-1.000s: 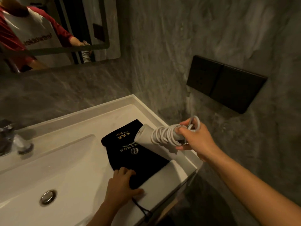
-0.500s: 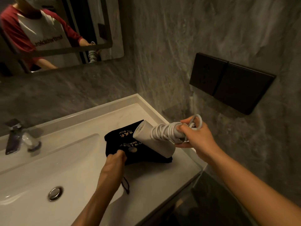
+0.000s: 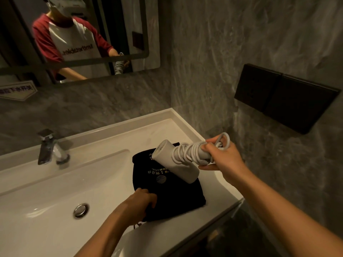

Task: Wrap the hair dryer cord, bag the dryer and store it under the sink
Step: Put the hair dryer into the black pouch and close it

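Note:
A white hair dryer (image 3: 172, 163) hangs in the air above the sink counter, its cord (image 3: 187, 153) coiled around the handle. My right hand (image 3: 222, 160) is closed around the handle and the coils. Below it a black drawstring bag (image 3: 167, 190) with gold print lies flat on the white counter, right of the basin. My left hand (image 3: 141, 204) pinches the bag's near left edge, where the drawstring hangs out.
The white sink (image 3: 55, 191) has a chrome faucet (image 3: 49, 147) at the left and a drain plug (image 3: 80, 210). A mirror (image 3: 74, 38) hangs on the grey stone wall. A black wall panel (image 3: 284, 97) sits at the right. The counter's front edge (image 3: 213, 216) drops to a dark floor.
My left hand has shifted along the bag and now grips its near left edge, and the bag has turned and been pulled slightly. The dryer stays held above it in my right hand.

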